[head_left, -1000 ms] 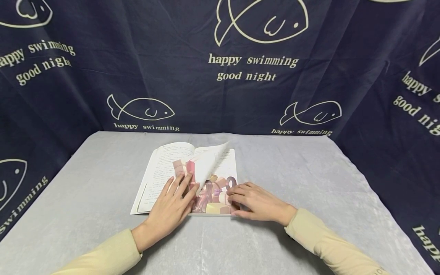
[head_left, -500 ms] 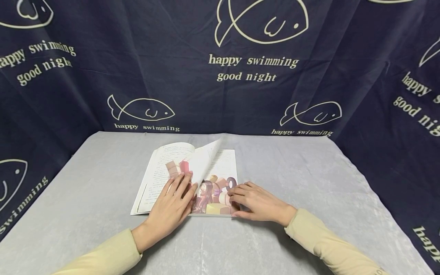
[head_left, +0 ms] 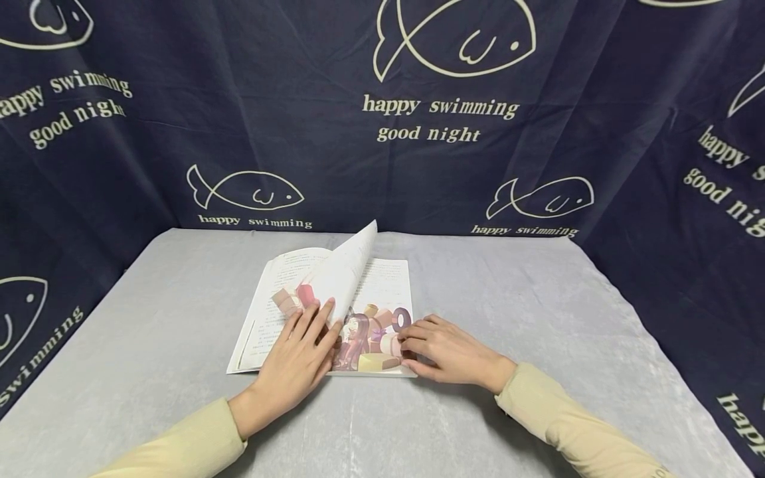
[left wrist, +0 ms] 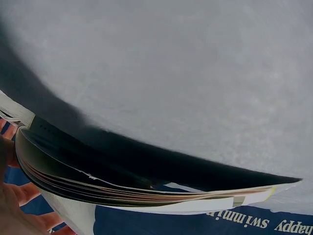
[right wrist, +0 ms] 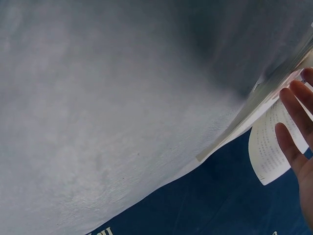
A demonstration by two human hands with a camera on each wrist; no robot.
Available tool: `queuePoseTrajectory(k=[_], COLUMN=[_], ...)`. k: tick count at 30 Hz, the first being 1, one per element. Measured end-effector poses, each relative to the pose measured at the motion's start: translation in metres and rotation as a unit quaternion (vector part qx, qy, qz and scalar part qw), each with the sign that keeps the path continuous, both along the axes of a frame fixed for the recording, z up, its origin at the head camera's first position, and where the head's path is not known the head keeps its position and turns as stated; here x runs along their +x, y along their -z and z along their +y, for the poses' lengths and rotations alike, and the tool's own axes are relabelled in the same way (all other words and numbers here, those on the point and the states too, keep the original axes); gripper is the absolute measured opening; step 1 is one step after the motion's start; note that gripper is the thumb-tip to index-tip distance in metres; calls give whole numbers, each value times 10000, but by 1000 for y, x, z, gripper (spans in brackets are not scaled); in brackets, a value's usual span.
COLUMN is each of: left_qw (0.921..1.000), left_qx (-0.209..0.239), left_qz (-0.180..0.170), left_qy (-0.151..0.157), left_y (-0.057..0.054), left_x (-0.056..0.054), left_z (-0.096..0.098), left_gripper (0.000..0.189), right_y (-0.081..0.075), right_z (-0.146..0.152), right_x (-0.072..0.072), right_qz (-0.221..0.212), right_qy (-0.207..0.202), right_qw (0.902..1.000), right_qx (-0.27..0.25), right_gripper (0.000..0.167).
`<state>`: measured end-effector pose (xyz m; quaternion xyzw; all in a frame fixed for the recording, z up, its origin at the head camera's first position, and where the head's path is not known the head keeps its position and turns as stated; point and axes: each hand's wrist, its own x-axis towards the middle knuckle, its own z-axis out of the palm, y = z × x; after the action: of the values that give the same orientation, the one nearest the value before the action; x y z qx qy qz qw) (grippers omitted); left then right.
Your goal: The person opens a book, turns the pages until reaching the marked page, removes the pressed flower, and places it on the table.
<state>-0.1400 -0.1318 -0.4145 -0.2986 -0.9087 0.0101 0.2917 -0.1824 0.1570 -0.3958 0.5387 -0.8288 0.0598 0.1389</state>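
An open book (head_left: 254, 338) lies on the table, with printed text on its left side and a colour illustration across the lower right. One page (head_left: 351, 262) stands curled up, its far corner raised and bent over toward the left. My left hand (head_left: 299, 358) rests on the inner part of the book, its extended fingers on the lower portion of that page. At the book's lower right edge, my right hand (head_left: 448, 352) touches the illustrated page with relaxed fingers. The right wrist view shows the lifted page (right wrist: 269, 147) behind the right fingers (right wrist: 296, 110).
A grey cloth covers the table (head_left: 508, 285). Behind it and on both sides hangs a dark blue curtain (head_left: 335, 133) printed with white fish and lettering. In the left wrist view the book's stacked page edges (left wrist: 142, 198) bow upward above the cloth.
The raised page has swung leftward and its far corner has risen higher, uncovering more of the right-hand page. Both hands have stayed nearly in place.
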Motion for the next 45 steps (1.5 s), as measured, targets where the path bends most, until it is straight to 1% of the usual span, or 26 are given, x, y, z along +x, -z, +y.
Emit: queuePoseTrajectory(k=[4, 9, 17, 23, 32, 40, 45], left_qw=[10000, 9999, 9999, 9999, 9995, 9995, 9996], left_qx=[62, 13, -79, -67, -142, -155, -216], left_qz=[51, 49, -4, -63, -282, -223, -134], left_qy=[57, 97, 121, 103, -59, -128, -138], left_y=[1, 1, 1, 3, 3, 3, 4], left_x=[0, 0, 0, 0, 2, 2, 3], left_z=[0, -1, 0, 1, 2, 1, 0], left_gripper=[44, 44, 40, 36, 32, 32, 41], right_y=[0, 0, 0, 1, 2, 0, 0], right_z=[0, 0, 1, 3, 5, 4, 4], right_x=[-1, -3, -5, -6, -8, -9, -10], right_qz=[149, 435, 601, 537, 388, 213, 144], right_qy=[-101, -239, -315, -350, -345, -343, -341], right_qw=[9998, 9985, 9974, 9976, 9984, 9987, 9984], right_qx=[-119, -216, -240, -271, -228, -306, -429], right_gripper=[20, 17, 14, 14, 16, 18, 18])
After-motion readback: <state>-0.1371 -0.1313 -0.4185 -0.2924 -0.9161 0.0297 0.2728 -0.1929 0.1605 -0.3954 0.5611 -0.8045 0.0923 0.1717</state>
